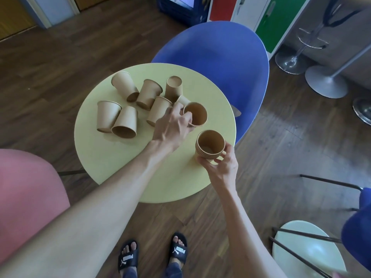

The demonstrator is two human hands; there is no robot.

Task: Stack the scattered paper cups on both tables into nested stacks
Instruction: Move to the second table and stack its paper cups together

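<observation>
Brown paper cups lie scattered on a round pale-yellow table (112,157). My right hand (220,167) grips a nested stack of several cups (209,145), upright near the table's right edge. My left hand (172,127) reaches across and pinches the rim of a single cup (197,114) lying tilted with its mouth toward me. Several loose cups (124,122) lie on their sides or upside down to the left and behind, among them one standing inverted (174,88).
A blue chair (220,57) stands behind the table, a pink chair (26,193) at the near left. A second pale table (307,249) with dark chair legs over it sits at the lower right. Chrome stool bases (325,83) stand at the far right.
</observation>
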